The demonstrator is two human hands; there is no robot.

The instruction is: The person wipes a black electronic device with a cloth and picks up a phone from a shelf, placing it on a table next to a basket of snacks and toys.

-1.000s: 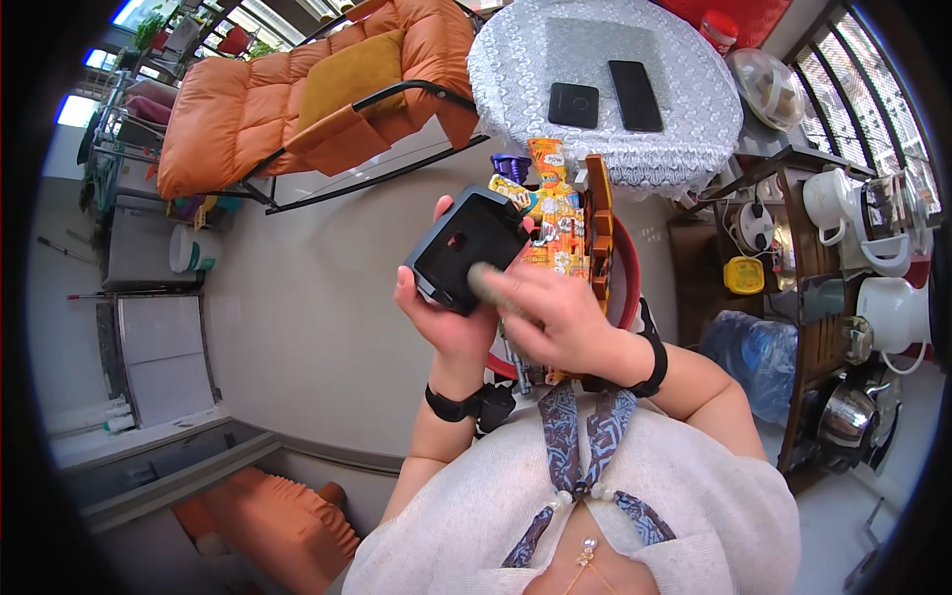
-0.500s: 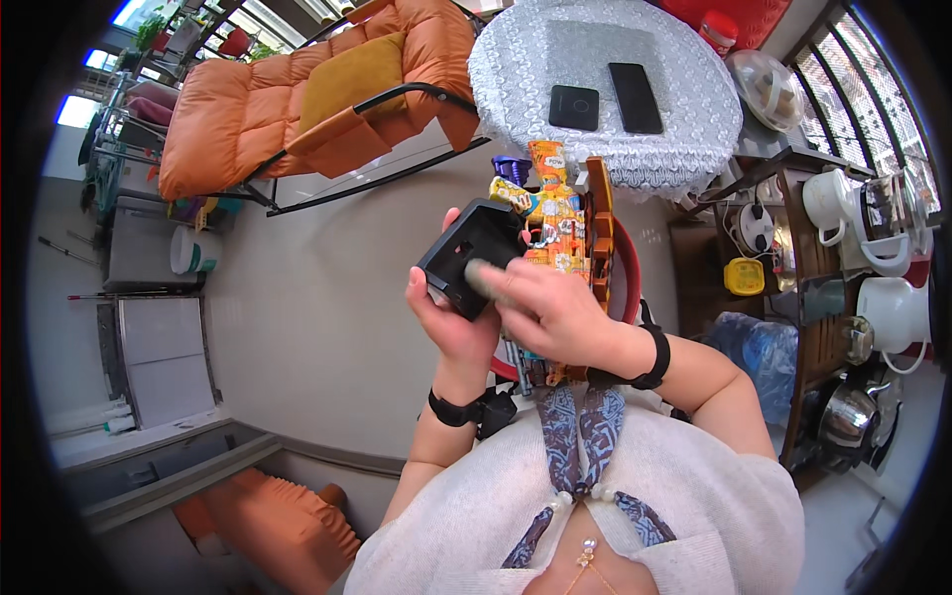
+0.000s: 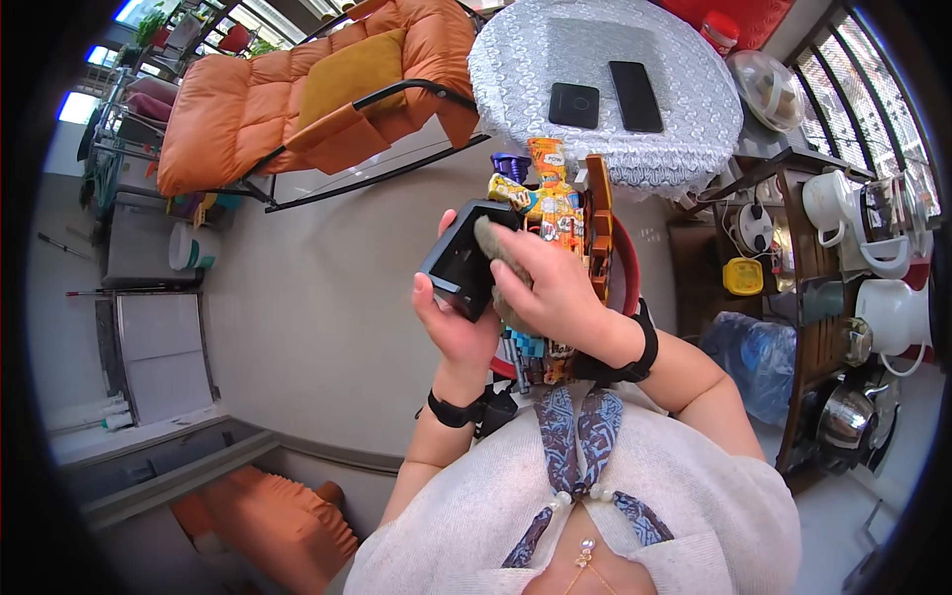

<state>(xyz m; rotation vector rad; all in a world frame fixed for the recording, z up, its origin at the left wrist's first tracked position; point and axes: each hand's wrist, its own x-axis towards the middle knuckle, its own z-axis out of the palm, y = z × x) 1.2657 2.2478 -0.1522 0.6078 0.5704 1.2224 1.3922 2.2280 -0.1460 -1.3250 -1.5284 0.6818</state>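
The left hand point(image 3: 451, 322) has its grip closed around a small black square box point(image 3: 464, 260), held in front of the chest. The right hand point(image 3: 550, 283) presses a grey cloth point(image 3: 494, 243) into the box's open face, fingers wrapped over it.

Single head-worn fisheye, steeply downward, close above hands point(image 3: 516, 297)

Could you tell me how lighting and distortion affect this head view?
Head view: even daylight, no harsh shadows; fisheye bends the round lace-covered table and orange cushioned chair toward a dark rim; the left hand and black box look sharp.
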